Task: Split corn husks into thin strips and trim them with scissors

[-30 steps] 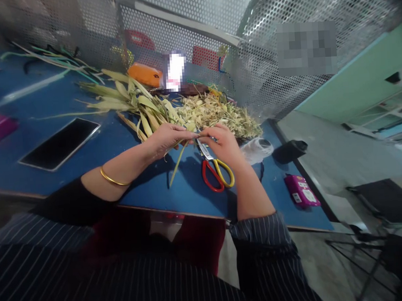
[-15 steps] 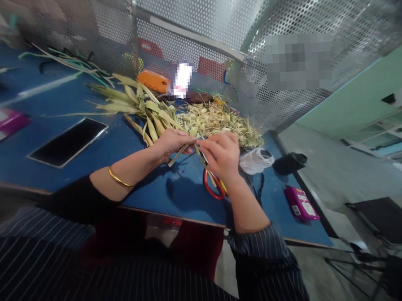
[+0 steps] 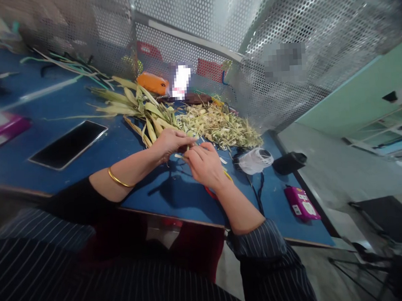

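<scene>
My left hand [image 3: 171,144], with a gold bangle on the wrist, pinches a thin strip of corn husk between thumb and fingers. Against its fingertips, my right hand [image 3: 205,164] is closed on the same strip, most of which the fingers hide. Below my right wrist lie scissors [image 3: 228,176] with red and yellow handles, partly covered by the hand. Pale green and tan corn husks [image 3: 153,115] are spread just beyond my left hand. A heap of shredded husk scraps [image 3: 220,125] lies behind my right hand.
Right of my hands are a white thread spool [image 3: 253,161], a black thread spool [image 3: 291,163] and a purple packet [image 3: 301,202]. A dark phone [image 3: 67,145] lies left on the blue table [image 3: 97,162]. An orange packet [image 3: 152,83] sits before the perforated metal screen [image 3: 195,34].
My right hand has moved left and slightly down, closer to my left hand, and the husk strip no longer hangs down beneath it. My left hand has stayed nearly in place.
</scene>
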